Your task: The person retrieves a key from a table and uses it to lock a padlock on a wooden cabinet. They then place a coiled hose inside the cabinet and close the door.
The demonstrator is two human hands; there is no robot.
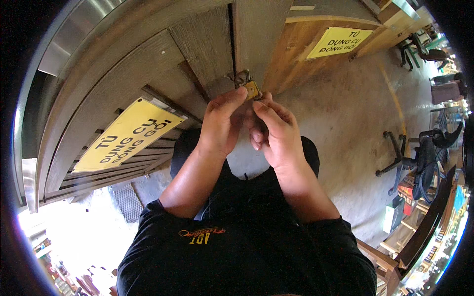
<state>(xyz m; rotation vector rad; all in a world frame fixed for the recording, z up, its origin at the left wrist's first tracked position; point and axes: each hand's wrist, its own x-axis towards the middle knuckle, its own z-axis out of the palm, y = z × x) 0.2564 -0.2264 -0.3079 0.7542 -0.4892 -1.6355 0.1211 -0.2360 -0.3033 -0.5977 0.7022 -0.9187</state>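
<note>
A small brass-coloured padlock [252, 90] hangs at the edge of the brown wooden cabinet door [197, 44]. Its shackle sits by a metal hasp [240, 78]. With the thumb pressed on the padlock's side, my left hand [221, 118] grips its body. My right hand [280, 130] is closed at the padlock's lower end, thumb against the curled fingers. Whatever is pinched there, perhaps a key, is too small and covered to make out.
Yellow signs are fixed to the slatted door on the left [129, 135] and to a lighter wood panel [340, 43]. Grey concrete floor [345, 118] extends to the right. A black office chair [419, 158], boxes [394, 214] and a wooden frame [380, 256] stand at the right.
</note>
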